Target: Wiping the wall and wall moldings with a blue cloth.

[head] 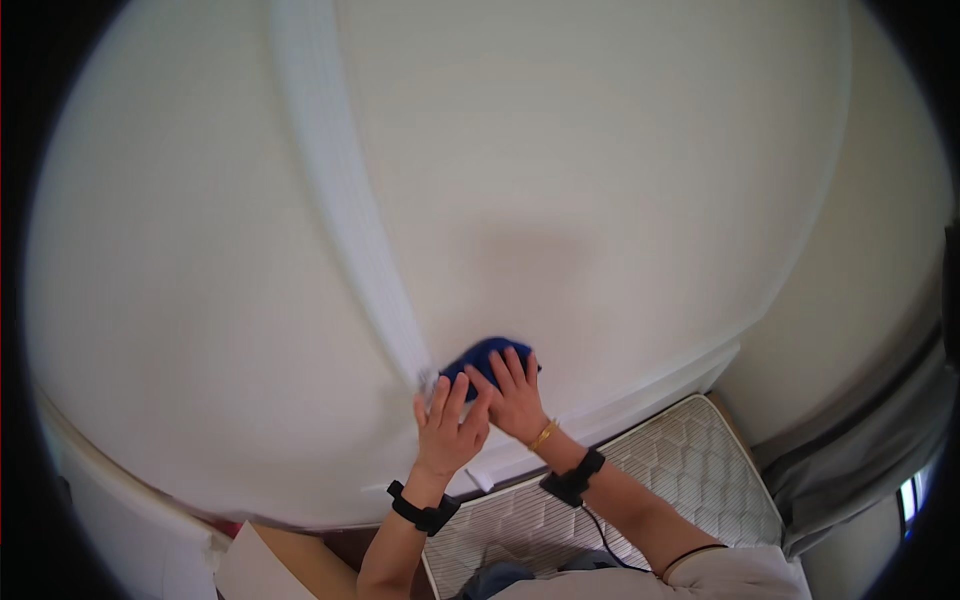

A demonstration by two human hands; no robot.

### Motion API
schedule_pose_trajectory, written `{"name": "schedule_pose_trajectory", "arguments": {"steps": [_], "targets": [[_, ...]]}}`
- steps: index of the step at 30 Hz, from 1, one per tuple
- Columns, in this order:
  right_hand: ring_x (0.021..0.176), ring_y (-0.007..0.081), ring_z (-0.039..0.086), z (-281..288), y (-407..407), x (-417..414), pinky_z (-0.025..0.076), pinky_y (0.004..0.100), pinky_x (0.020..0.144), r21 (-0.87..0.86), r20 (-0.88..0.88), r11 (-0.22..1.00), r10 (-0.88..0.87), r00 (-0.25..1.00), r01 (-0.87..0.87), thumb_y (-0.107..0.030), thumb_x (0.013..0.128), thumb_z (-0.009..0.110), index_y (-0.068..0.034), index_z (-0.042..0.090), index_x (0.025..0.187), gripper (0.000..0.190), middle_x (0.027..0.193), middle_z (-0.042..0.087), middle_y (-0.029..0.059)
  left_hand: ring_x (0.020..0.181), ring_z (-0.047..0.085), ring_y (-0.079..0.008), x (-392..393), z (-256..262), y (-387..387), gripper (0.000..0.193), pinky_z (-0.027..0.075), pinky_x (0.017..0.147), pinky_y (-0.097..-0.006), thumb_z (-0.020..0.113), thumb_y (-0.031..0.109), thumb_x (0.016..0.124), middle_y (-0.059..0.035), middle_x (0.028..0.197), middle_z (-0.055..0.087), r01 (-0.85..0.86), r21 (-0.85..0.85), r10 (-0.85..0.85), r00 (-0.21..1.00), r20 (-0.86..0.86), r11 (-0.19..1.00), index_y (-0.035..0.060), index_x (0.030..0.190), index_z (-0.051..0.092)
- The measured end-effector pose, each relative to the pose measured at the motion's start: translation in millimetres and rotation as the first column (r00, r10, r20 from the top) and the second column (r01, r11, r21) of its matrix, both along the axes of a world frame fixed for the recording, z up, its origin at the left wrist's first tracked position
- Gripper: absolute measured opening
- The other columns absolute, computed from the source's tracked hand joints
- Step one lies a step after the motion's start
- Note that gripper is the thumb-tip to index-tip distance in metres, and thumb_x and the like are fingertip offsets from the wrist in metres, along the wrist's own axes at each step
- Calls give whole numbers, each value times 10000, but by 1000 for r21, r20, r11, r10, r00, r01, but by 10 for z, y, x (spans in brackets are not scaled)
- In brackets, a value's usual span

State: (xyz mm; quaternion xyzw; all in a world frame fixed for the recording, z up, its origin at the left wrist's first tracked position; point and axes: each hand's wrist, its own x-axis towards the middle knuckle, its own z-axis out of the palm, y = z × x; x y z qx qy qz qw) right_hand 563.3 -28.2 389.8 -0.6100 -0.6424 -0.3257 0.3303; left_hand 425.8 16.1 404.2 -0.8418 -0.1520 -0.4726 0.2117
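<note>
My right hand [517, 394] lies on a dark blue cloth [487, 352] and holds it flat against a pale wall [600, 150], fingers spread. Just left of it and slightly lower, my left hand [450, 431] has its fingers apart and its palm towards the wall. Its fingertips overlap the cloth's lower left edge; whether they touch it cannot be made out. A white vertical strip [337, 165] runs down the wall and ends beside the cloth, near my left fingertips. Its lower end is blurred.
A quilted mattress [675, 465] lies below against the wall, above which runs white skirting [637, 397]. Grey curtains [862, 442] hang at the right. An open cardboard box [300, 559] stands at lower left. A black cable [604, 532] trails from my right wrist strap [574, 478].
</note>
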Motion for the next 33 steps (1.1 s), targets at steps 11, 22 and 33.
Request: {"name": "schedule_pose_trajectory", "arguments": {"steps": [11,22,33], "targets": [[1242,295,286,1878,-116,-225,156,479,1012,238,271,949,139,952,-206,-263,795,487,-186,477,1203,416,1304,385,108,1251,167,-460,120,991,-317,644,173,993,-544,543,278,808,-259,1378,143,181,-65,-156,947,280,981,18,1321,254],[1212,179,316,169,-547,435,195,399,1011,-317,485,925,347,803,-208,-224,809,458,-221,403,1264,459,1324,368,4,1244,163,-465,248,-671,-1056,760,206,994,-513,627,259,755,-291,1360,127,116,-563,-67,992,107,818,-10,1326,205],[1250,258,280,2159,-438,642,226,421,1004,-3,399,972,217,891,-236,-181,798,481,-105,436,1238,449,1359,317,57,1272,110,-447,761,1458,-672,813,158,1010,-528,653,288,715,-273,1376,107,163,-201,-129,977,172,966,7,1334,206]]}}
